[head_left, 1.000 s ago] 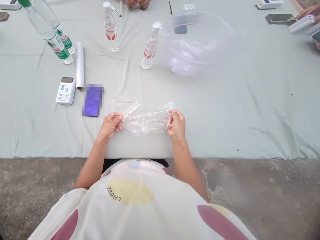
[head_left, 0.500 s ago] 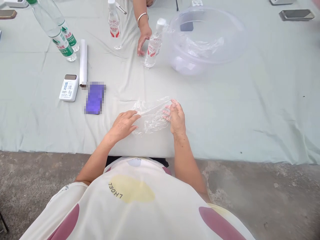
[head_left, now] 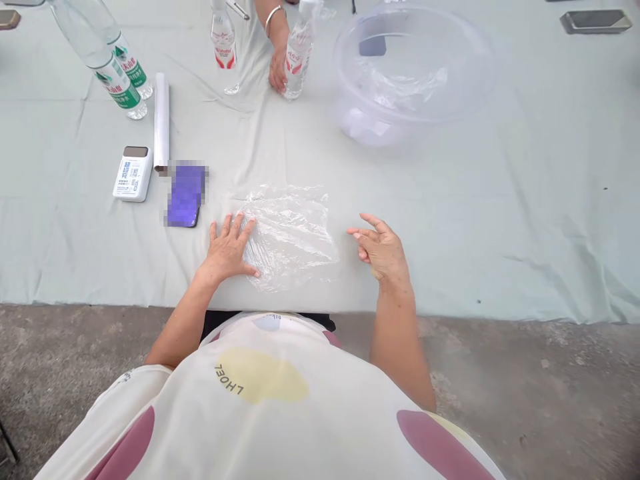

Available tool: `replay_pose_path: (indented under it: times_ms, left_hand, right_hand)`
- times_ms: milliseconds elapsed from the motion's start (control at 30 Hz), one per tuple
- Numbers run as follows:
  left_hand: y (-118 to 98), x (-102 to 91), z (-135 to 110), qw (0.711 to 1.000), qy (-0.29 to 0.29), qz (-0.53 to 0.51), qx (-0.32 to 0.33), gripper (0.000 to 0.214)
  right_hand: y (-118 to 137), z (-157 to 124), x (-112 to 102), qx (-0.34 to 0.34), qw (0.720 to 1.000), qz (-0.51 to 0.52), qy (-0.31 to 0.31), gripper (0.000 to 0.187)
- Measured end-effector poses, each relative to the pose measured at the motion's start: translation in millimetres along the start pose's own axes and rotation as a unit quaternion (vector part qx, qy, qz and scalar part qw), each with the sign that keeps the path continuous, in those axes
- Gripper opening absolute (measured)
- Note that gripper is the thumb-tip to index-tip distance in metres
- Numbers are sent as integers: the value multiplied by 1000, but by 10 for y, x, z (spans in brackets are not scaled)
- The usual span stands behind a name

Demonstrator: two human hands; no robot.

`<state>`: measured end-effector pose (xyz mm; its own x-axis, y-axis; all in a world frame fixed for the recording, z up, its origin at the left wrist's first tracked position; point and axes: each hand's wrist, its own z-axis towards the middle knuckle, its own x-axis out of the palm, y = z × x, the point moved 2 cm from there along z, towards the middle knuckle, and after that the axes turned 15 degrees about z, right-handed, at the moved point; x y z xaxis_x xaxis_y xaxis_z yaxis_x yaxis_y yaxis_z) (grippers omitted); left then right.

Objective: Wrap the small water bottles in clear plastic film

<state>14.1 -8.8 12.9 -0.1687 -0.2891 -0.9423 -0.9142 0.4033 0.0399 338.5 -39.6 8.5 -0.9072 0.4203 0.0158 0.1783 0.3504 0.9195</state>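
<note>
A thin, clear, crinkled sheet of plastic film (head_left: 295, 233) lies spread on the cloth-covered table (head_left: 450, 220) in front of me; I cannot tell whether it is a bag. My left hand (head_left: 229, 250) rests flat on its left edge, fingers spread. Off to the right of the film, apart from it, my right hand (head_left: 383, 250) hovers with nothing in it, some fingers stretched out and others curled.
Another person's hand (head_left: 279, 70) touches a wrapped water bottle (head_left: 299, 60) near a second small bottle (head_left: 223, 50). A clear plastic basin (head_left: 350, 100) stands at right. Two large bottles (head_left: 120, 80), a white roll (head_left: 161, 120), a white device (head_left: 133, 175) and a purple phone-like object (head_left: 187, 195) lie left.
The film, lifted and bunched between my hands before, now lies flatter on the table. My right hand has let go and moved right; my left has spread onto it. The other person's hand has reached the bottle.
</note>
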Motion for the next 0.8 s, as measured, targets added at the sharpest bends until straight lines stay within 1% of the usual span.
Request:
replay_pose_path:
  times_ms: [33,100,133,167,200,233,267,300,367,400,433,467,533,600,667,700,733,800]
  left_hand:
    - [-5,-7,2,1000,4,1,-1,132]
    - [-47,-18,14,1000,8,0,2,133]
    - [-82,-20,27,1000,7,-2,5,134]
    - [-123,-21,43,1000,4,-6,10,134]
    - [-169,-18,63,1000,-1,-11,14,134]
    - [-215,-14,84,1000,-6,-18,20,134]
    - [-259,-8,106,999,-12,-28,26,134]
    - [-297,-3,126,999,-18,-38,33,135]
    - [-340,2,151,997,-27,-59,44,134]
    - [-337,-2,152,996,-31,-68,47,134]
    - [-316,-10,144,996,-34,-74,48,132]
    - [-276,-22,128,995,-37,-77,46,130]
    - [-144,-54,77,995,-55,-75,26,120]
    - [25,-84,14,991,-100,-80,-32,102]
    - [167,-90,-42,975,-159,-106,-117,77]
    - [205,-78,-62,963,-182,-124,-155,65]
    - [211,-60,-73,953,-196,-141,-183,56]
    - [136,-15,-66,945,-197,-160,-205,44]
  right_hand:
    - [59,13,-76,-19,999,-16,-48,42]
    - [206,-34,-148,-80,986,-49,-139,30]
    - [285,-95,-124,-119,977,-63,-165,27]
    - [356,-175,-54,-163,969,-74,-171,26]
    - [411,-267,61,-208,962,-85,-155,25]
    - [443,-359,216,-252,956,-98,-116,24]
    - [444,-441,398,-290,948,-114,-59,23]
    - [411,-506,593,-321,937,-135,11,22]
    - [251,-554,955,-348,906,-188,154,24]
    - [142,-534,1089,-350,888,-221,198,26]
    - [28,-489,1183,-351,871,-258,225,26]
    - [-80,-428,1236,-353,856,-298,234,25]
    - [-251,-298,1240,-359,825,-369,231,23]
    - [-341,-198,1163,-366,808,-403,223,31]
    - [-367,-144,1073,-368,808,-408,214,37]
    - [-367,-131,1039,-367,810,-406,210,39]
    - [-365,-124,1016,-366,812,-405,208,41]
    - [-365,-119,1001,-365,814,-402,207,44]
